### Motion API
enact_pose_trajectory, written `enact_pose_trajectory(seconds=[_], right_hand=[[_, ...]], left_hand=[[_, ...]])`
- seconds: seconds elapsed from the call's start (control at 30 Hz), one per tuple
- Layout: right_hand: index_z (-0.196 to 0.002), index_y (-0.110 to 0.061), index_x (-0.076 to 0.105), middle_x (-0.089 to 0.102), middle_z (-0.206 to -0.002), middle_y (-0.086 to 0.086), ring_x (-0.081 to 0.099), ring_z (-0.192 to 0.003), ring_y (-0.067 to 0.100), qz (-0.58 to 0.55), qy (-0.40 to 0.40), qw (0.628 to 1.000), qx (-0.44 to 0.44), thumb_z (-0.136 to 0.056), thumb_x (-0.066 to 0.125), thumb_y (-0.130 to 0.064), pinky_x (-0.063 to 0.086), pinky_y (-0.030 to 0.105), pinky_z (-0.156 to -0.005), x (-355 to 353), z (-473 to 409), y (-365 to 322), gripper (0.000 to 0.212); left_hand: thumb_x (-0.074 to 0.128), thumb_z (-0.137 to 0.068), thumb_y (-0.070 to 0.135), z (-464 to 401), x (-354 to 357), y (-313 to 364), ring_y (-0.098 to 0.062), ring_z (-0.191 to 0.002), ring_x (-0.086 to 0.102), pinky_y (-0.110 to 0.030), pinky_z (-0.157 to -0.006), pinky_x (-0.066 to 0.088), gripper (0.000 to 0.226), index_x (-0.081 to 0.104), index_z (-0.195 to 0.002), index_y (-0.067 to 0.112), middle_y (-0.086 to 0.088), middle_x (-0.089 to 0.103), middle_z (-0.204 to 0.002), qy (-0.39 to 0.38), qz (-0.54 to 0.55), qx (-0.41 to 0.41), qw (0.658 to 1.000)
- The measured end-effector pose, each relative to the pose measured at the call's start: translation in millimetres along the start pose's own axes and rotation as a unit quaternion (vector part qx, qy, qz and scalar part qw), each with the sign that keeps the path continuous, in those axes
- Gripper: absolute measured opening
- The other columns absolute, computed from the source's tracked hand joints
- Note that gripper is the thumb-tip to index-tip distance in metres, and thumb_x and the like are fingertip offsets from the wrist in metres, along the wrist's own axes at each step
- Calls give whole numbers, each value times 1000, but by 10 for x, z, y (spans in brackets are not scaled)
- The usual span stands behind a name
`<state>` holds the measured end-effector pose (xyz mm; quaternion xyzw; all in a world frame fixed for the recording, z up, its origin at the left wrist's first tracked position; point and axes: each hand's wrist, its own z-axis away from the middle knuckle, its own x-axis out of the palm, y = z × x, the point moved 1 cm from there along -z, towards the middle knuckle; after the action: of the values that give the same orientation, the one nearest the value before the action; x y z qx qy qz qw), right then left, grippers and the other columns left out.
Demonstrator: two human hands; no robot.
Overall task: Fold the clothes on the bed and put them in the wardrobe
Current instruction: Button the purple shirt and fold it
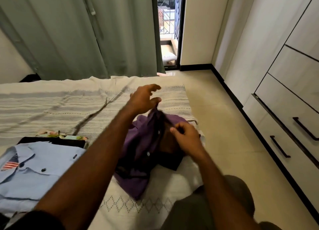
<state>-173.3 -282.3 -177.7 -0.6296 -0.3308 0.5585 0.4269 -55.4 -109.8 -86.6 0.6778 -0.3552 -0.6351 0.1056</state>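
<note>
A crumpled purple button shirt (138, 143) lies near the right edge of the bed (51, 105). My left hand (144, 100) pinches a fold of the shirt between thumb and finger and lifts it, the other fingers spread. Just to the right, my right hand (187, 136) grips the shirt's front edge. A black garment (172, 160) lies partly under the purple shirt. On the left, a folded light blue shirt (34, 171) with a flag patch rests on a dark folded garment (51, 140) and a floral one (60, 134).
The white wardrobe (284, 84) with black handles runs along the right wall, its doors and drawers closed. A strip of tiled floor (215, 109) separates it from the bed. Green curtains (77, 31) and a glass door (170, 27) stand behind the bed. My knee (233, 195) is at the bed's edge.
</note>
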Motion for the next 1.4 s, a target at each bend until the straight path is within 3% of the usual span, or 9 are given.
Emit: enact_pose_trajectory(seconds=[0.13, 0.23, 0.4, 0.53, 0.77, 1.0, 1.13, 1.23, 1.4], right_hand=[[-76, -14, 66, 66, -73, -4, 59, -70, 10, -59, 125, 985, 101, -91, 70, -18, 44, 17, -64, 459, 292, 531, 16], [-89, -20, 67, 66, -82, -7, 61, -77, 6, -112, 185, 966, 143, -95, 67, -16, 47, 21, -70, 632, 531, 726, 8], [-97, -18, 67, 65, -89, -4, 60, -81, 6, -94, 189, 968, 139, -96, 63, -13, 44, 9, -66, 629, 513, 868, 7], [-93, -14, 66, 64, -83, -4, 58, -78, -2, -88, 195, 966, 145, -96, 61, -11, 43, 12, -62, 616, 522, 940, 6], [-90, -18, 63, 62, -79, -11, 59, -75, 1, -59, 172, 977, 112, -96, 62, -12, 44, 11, -60, 655, 528, 964, 9], [-83, -16, 59, 60, -74, -8, 55, -66, -6, -106, 194, 966, 132, -97, 57, -12, 42, 16, -56, 622, 512, 947, 15], [-73, -19, 54, 53, -71, -2, 49, -65, 3, -249, 223, 934, 126, -83, 48, -24, 41, 27, -62, 460, 496, 923, 13], [-71, -18, 55, 53, -69, -1, 48, -69, 10, -278, 136, 946, 97, -83, 52, -22, 41, 26, -61, 270, 438, 816, 13], [-78, -15, 67, 62, -72, -1, 56, -68, 10, -188, -203, 959, 65, -98, 63, -13, 44, 25, -64, -253, 288, 320, 20]], left_hand=[[71, -89, 13, 932, 650, -79, -5, -73, 64, -26, -71, 53, 6, 69, -86, 18, 8, 71, -81, 221, 146, -43, 963], [72, -92, 13, 1656, 1138, -140, -3, -65, 62, -13, -61, 46, 18, 67, -76, 21, 11, 65, -68, 175, 175, -94, 964], [63, -93, 24, 1879, 1690, -364, -6, -89, 63, -29, -81, 55, 15, 75, -100, 19, 7, 68, -97, 92, 130, -103, 982], [59, -94, 14, 1660, 1816, -497, -23, -101, 61, -33, -86, 51, 25, 74, -115, 14, -6, 65, -111, 152, 90, -160, 971], [70, -87, 15, 1349, 1878, -566, -30, -86, 64, -33, -72, 46, 11, 73, -97, 9, -11, 70, -93, 170, 26, -215, 961], [65, -90, 19, 1392, 2011, -547, -32, -102, 61, -41, -92, 40, 16, 70, -103, 12, -11, 70, -104, 21, -81, -210, 974], [58, -89, 34, 1536, 1769, -715, -30, -91, 63, -48, -89, 51, 18, 68, -93, 20, -6, 67, -95, 29, 87, -222, 971], [63, -96, 34, 1585, 1391, -667, -15, -82, 65, -37, -73, 56, 17, 68, -83, 25, 5, 69, -86, 30, 240, -180, 953], [60, -96, 10, 1570, 623, -411, -8, -68, 53, -17, -64, 44, 18, 63, -79, 3, 3, 59, -71, -85, 396, -89, 910]])
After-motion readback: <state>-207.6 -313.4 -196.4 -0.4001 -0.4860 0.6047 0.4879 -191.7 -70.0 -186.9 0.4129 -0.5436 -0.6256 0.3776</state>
